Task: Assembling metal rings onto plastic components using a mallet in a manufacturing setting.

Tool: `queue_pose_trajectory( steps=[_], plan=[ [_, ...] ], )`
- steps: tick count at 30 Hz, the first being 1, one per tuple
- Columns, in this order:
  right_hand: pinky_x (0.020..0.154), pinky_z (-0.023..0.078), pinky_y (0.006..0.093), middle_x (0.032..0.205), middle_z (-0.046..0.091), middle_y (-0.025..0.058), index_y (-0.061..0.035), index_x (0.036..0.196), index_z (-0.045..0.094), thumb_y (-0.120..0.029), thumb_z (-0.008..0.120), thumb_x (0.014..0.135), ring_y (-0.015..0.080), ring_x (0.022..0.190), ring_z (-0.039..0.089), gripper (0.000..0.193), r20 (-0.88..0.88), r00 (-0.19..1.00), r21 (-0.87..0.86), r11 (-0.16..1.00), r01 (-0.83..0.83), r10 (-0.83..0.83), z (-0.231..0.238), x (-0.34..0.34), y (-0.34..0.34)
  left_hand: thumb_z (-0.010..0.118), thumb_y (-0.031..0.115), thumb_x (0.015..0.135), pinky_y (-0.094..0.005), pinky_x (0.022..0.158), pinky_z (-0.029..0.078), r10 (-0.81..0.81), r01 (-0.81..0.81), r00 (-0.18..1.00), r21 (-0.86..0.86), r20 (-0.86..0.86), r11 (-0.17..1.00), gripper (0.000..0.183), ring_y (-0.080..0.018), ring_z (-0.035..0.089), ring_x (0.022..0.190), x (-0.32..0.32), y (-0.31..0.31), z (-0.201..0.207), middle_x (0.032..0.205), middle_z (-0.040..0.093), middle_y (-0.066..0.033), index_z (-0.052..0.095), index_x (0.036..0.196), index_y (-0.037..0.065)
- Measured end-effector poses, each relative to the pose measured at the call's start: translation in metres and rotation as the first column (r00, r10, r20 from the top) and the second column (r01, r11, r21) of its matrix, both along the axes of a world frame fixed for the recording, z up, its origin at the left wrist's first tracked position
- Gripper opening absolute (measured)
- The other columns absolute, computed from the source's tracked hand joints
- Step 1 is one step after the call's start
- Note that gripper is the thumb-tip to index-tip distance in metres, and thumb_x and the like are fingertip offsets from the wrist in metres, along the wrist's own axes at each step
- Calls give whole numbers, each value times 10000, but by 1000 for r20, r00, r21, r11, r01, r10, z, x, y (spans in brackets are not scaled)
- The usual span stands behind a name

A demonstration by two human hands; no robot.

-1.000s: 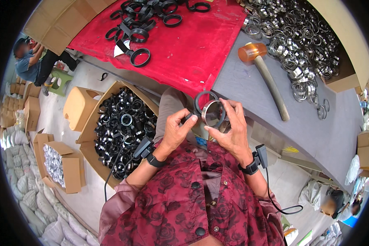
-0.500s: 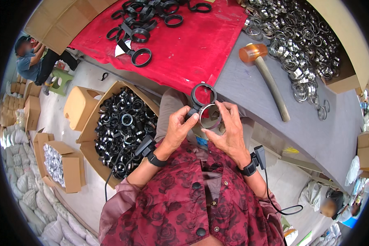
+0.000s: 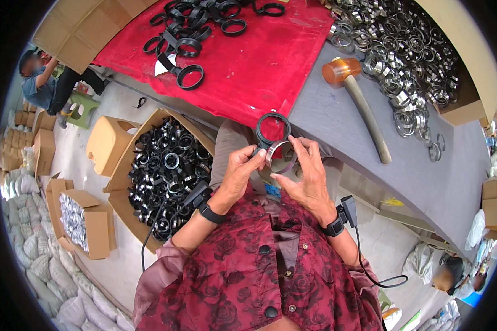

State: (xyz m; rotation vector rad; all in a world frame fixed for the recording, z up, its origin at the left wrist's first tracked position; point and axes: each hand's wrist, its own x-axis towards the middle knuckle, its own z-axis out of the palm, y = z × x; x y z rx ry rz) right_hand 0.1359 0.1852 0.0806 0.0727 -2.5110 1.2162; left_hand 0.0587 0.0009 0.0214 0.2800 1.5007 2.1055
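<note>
My left hand pinches the short handle of a black plastic ring, whose round opening points away from me toward the table edge. Between the thumb and fingers of my right hand is a shiny metal ring, gripped by its rim. The metal ring sits just below the black one, close against it near my left fingertips; whether they touch, I cannot tell. Both rings are held in the air at the front edge of the red cloth.
A mallet with an orange head lies on the grey table. Loose metal rings spill from a carton at right. Black ringed parts rest on the cloth. A carton of assembled rings stands left, near a tan stool. Another person sits far left.
The metal ring has tilted slightly and shifted a little left in my right hand. The black ring has barely moved. At far left, the other person's arm has risen.
</note>
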Motion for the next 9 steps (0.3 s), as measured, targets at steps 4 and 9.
queue_pose_trajectory(
  steps=[4,9],
  plan=[
    [977,501,430,1266,531,226,37,1429,508,-129,908,671,380,1158,588,874,12,1000,-3,1000,5,-5,-2,1,1,667,223,1012,-265,780,473,-43,43,999,0,16,999,235,-105,603,798,2,0,-3,953,729,-74,719,1044,-4],
    [988,495,434,1271,534,218,38,1430,506,-136,907,674,376,1173,581,874,36,999,-53,999,-7,9,-3,1,2,664,234,1017,-270,780,483,-39,39,998,19,44,999,253,-93,610,805,3,2,1,904,715,-63,720,998,-12]
  ],
)
